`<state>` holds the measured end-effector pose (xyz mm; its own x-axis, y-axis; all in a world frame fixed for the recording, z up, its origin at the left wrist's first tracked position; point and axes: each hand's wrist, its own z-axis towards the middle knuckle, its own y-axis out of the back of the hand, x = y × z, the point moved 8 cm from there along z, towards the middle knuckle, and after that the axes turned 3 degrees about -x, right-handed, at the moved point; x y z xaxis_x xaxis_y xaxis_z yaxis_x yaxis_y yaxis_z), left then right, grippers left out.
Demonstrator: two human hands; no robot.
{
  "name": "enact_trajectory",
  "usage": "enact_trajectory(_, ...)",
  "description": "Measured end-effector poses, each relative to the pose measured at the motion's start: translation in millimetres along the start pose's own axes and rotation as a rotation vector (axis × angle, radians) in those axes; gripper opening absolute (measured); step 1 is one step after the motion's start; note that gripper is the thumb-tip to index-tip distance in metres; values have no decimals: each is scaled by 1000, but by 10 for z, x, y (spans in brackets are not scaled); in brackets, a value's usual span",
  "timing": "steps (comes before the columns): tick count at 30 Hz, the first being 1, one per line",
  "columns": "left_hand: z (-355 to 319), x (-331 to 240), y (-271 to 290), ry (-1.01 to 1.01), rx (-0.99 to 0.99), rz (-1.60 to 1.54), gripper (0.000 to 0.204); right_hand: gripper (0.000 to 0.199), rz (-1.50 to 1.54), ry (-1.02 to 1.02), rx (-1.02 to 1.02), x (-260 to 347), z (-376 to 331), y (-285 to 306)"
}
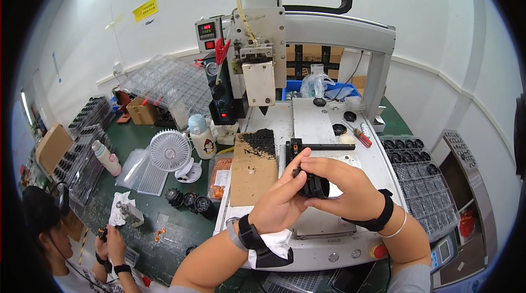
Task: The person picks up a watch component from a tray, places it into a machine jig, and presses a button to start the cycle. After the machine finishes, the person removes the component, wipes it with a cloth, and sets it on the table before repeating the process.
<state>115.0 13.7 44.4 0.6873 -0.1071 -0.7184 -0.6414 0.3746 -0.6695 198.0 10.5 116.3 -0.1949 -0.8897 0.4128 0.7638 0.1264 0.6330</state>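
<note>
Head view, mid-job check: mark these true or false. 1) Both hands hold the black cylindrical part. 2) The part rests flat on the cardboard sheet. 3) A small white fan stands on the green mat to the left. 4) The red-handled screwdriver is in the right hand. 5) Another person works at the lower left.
1) True: the left hand and right hand both hold the black cylindrical part.
2) False: it is held up, beside the cardboard sheet.
3) True: the white fan stands there.
4) False: the red-handled screwdriver lies on the machine bed.
5) True: another person's hands are busy there.
</note>
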Motion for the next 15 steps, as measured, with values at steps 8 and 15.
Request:
enact_trajectory(8,-50,-115,-165,2,158,281,57,57,30,79,-25,90,-10,40)
enact_trajectory(15,-31,80,24,28,116,269,51,59,-167,121,-22,134,36,-72)
